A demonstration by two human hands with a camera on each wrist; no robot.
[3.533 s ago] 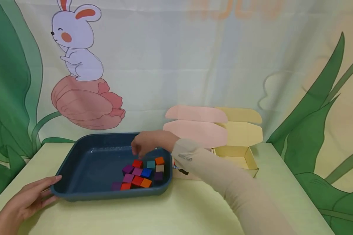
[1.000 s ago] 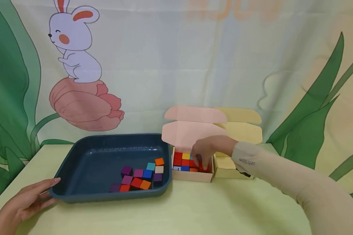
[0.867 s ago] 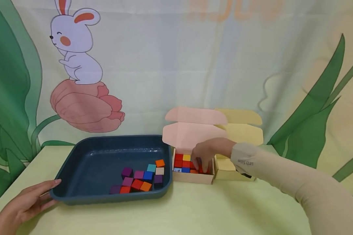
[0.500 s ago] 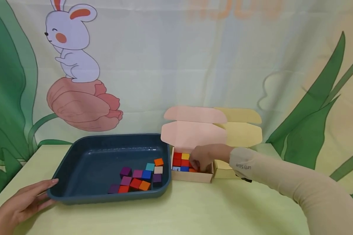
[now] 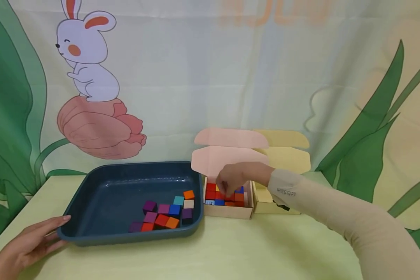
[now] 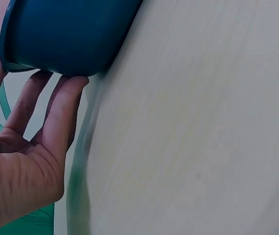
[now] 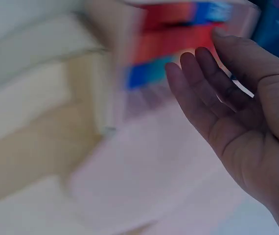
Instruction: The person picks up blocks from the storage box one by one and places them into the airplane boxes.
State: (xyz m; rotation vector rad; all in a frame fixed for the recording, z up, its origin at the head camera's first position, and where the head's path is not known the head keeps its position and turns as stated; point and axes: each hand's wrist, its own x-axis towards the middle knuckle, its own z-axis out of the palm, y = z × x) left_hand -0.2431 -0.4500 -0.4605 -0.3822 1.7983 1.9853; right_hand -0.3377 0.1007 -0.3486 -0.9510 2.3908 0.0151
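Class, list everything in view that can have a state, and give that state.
Pink box: open, lid raised.
Yellow box: open, lid raised.
Box cubes: set in rows.
Blue tray: upright, partly filled.
Tray cubes: loosely clustered.
Left hand: gripping tray corner.
Right hand: over pink box, no held cube visible.

We see a pale yellow-green table (image 5: 210, 249) with a smooth top. Directly on it we find a dark blue tray (image 5: 115, 206) at the left, a pink box (image 5: 227, 212) just beside the tray's right side, and a yellow box (image 5: 276, 208) right of the pink one, both boxes with lids raised
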